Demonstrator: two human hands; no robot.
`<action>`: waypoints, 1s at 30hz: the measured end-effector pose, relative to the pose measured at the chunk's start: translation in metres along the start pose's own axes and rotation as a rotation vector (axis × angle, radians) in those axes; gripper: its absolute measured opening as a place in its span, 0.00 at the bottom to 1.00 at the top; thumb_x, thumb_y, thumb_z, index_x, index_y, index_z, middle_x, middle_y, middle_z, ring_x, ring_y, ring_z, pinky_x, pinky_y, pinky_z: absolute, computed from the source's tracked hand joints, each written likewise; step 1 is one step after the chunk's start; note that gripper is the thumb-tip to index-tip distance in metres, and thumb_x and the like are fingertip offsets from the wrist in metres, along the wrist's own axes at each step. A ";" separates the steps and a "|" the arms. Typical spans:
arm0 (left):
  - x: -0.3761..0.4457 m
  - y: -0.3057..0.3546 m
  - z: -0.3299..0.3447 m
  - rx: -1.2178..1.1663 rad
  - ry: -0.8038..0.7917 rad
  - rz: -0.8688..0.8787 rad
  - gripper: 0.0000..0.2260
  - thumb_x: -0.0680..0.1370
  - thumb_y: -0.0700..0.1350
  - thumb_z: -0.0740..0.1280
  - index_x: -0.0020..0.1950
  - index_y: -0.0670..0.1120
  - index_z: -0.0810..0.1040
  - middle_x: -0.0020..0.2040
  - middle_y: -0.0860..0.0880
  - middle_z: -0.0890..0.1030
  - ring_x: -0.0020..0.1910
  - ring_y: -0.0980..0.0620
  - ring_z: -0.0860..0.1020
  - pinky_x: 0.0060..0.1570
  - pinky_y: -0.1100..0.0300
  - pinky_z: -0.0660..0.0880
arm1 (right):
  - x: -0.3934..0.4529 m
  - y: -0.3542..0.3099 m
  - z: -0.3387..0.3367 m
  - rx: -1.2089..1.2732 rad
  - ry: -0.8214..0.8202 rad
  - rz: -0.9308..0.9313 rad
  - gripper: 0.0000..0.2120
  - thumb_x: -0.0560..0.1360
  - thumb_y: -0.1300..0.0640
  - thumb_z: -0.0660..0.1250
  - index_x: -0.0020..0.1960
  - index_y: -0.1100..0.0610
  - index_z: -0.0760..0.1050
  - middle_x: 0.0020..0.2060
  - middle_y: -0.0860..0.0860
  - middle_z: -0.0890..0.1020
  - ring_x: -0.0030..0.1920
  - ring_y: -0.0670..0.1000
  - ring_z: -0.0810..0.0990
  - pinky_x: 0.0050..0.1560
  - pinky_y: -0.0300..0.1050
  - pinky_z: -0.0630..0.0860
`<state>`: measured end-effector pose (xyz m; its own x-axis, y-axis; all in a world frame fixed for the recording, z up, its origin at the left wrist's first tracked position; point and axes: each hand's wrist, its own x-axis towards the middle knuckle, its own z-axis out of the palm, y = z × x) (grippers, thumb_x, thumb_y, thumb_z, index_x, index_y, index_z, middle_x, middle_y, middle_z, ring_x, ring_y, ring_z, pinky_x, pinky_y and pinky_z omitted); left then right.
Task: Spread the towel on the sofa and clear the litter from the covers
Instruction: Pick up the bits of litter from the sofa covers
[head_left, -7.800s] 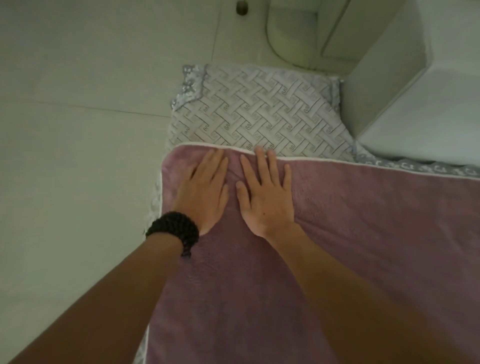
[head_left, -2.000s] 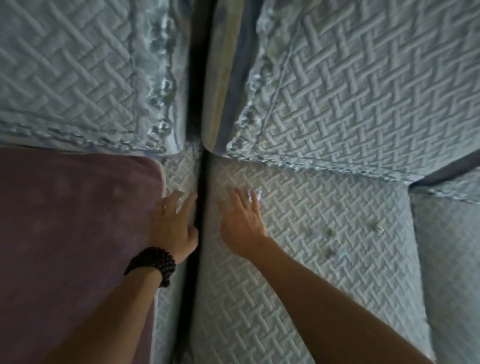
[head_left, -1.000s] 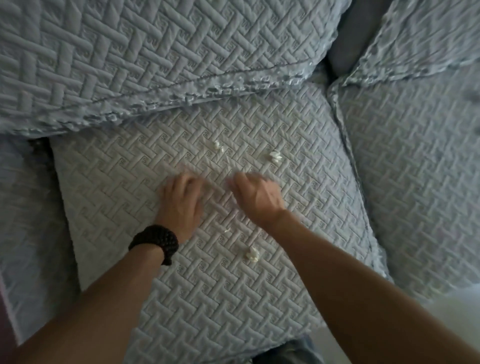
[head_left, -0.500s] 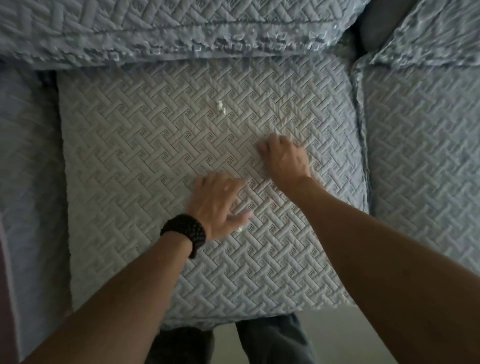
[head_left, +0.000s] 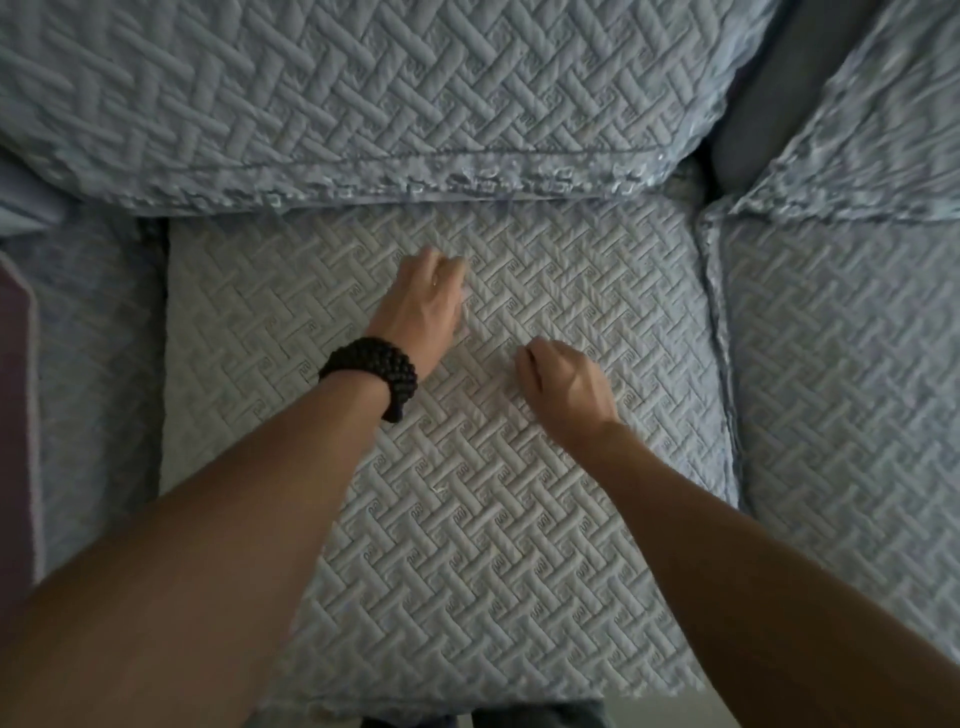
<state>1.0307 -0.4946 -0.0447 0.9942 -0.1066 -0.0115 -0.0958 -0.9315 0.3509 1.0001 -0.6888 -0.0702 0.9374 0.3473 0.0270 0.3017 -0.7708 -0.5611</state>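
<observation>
A small white scrap of litter (head_left: 467, 306) shows at the thumb side of the left hand (head_left: 423, 306), whose grip is curled around it on the quilted seat cover (head_left: 467, 545). The right hand (head_left: 566, 389) rests just beside, fingers clenched, contents hidden. The purple towel (head_left: 13, 415) lies at far left. No writing is readable.

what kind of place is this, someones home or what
Most likely a home living room: a sofa with quilted grey-blue covers on the seat cushion and back cushion, and a purple towel spread at the left edge.
</observation>
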 end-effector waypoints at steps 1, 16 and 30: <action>0.009 -0.003 0.007 0.063 -0.026 -0.028 0.13 0.77 0.37 0.62 0.62 0.43 0.70 0.60 0.39 0.71 0.57 0.43 0.71 0.50 0.55 0.76 | 0.014 0.001 -0.003 -0.005 0.021 -0.015 0.16 0.83 0.59 0.60 0.36 0.59 0.72 0.29 0.47 0.71 0.23 0.46 0.68 0.22 0.37 0.65; -0.058 0.072 0.018 0.103 -0.389 -0.173 0.28 0.80 0.59 0.51 0.28 0.44 0.75 0.21 0.50 0.70 0.19 0.51 0.69 0.22 0.65 0.62 | -0.032 0.012 -0.065 -0.101 -0.353 0.411 0.25 0.82 0.50 0.52 0.30 0.56 0.71 0.26 0.49 0.75 0.25 0.48 0.75 0.28 0.45 0.80; -0.013 0.335 -0.031 -0.227 -0.379 0.241 0.15 0.82 0.43 0.56 0.67 0.46 0.74 0.30 0.47 0.73 0.28 0.50 0.71 0.32 0.59 0.67 | -0.189 0.124 -0.289 -0.053 0.177 0.593 0.15 0.81 0.60 0.61 0.35 0.57 0.67 0.34 0.54 0.69 0.32 0.54 0.68 0.32 0.46 0.65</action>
<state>0.9873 -0.7948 0.1025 0.8537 -0.4675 -0.2295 -0.2658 -0.7701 0.5799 0.9103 -1.0043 0.0941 0.9613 -0.2387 -0.1379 -0.2757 -0.8325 -0.4806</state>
